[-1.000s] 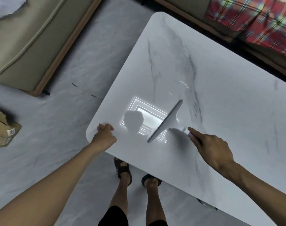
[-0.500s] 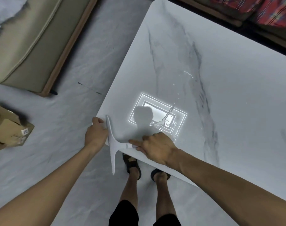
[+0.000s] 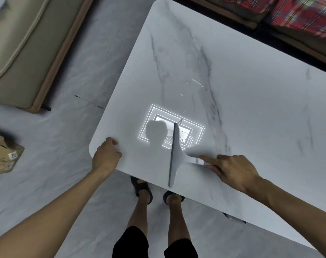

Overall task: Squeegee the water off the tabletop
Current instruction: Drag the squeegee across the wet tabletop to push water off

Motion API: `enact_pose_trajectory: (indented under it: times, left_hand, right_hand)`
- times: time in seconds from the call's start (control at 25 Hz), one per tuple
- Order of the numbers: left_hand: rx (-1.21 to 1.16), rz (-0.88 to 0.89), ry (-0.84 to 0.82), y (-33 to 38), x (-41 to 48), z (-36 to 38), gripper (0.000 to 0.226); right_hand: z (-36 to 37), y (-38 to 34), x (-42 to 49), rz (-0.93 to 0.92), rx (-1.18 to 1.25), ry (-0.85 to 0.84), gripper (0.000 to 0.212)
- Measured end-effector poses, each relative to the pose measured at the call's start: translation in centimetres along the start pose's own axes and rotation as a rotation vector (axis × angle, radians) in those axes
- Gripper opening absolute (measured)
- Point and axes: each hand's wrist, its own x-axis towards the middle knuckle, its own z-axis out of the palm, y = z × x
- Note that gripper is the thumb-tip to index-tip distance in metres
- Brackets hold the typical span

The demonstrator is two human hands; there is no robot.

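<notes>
A white marble-patterned tabletop fills the right half of the view. My right hand grips the handle of a pale grey squeegee, index finger stretched along it. Its long blade stands on the table near the front edge, running from the bright ceiling-light reflection down to the rim. Thin streaks and drops of water glint beyond the blade, with more droplets just right of it. My left hand clasps the table's rounded near-left corner.
A beige cushioned sofa with a wooden frame stands at the upper left. A cardboard box lies on the grey floor at the left. A plaid cloth lies behind the table. My feet stand under the front edge.
The squeegee swept left to the table's near corner by my left hand, then came back right onto the tabletop beside the light reflection. My left hand stayed on the corner.
</notes>
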Motion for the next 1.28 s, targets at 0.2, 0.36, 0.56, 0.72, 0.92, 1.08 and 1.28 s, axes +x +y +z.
enact_pose_trajectory:
  times: [0.2, 0.36, 0.56, 0.72, 0.92, 1.08, 1.28]
  left_hand:
    - [-0.049, 0.034, 0.121, 0.3, -0.7, 0.7, 0.01]
    - [-0.011, 0.054, 0.132, 0.4, -1.5, 1.4, 0.014]
    - [0.036, 0.093, -0.003, 1.0, -1.9, 3.1, 0.038]
    - [0.11, 0.065, -0.214, 2.6, -2.1, 5.2, 0.052]
    - [0.21, 0.024, -0.234, 5.2, -2.4, 5.4, 0.053]
    - [0.122, 0.14, -0.086, 8.0, -3.1, 4.5, 0.035]
    - [0.0, 0.192, -0.066, 12.8, -3.8, 3.6, 0.019]
  right_hand:
    - [-0.5, -2.7, 1.0, -0.12, 0.078, -0.041, 0.041]
    - [0.8, -7.9, 5.4, -0.287, 0.114, -0.201, 0.04]
    - [1.0, -5.4, 5.8, -0.269, 0.046, -0.201, 0.041]
    - [0.0, 0.4, 2.4, -0.133, 0.1, -0.149, 0.041]
    - [0.3, 5.1, -2.1, -0.01, 0.083, -0.131, 0.04]
    - [-1.2, 7.7, -5.9, 0.105, 0.104, -0.058, 0.043]
    - [-3.9, 11.2, -7.7, 0.291, 0.119, -0.035, 0.043]
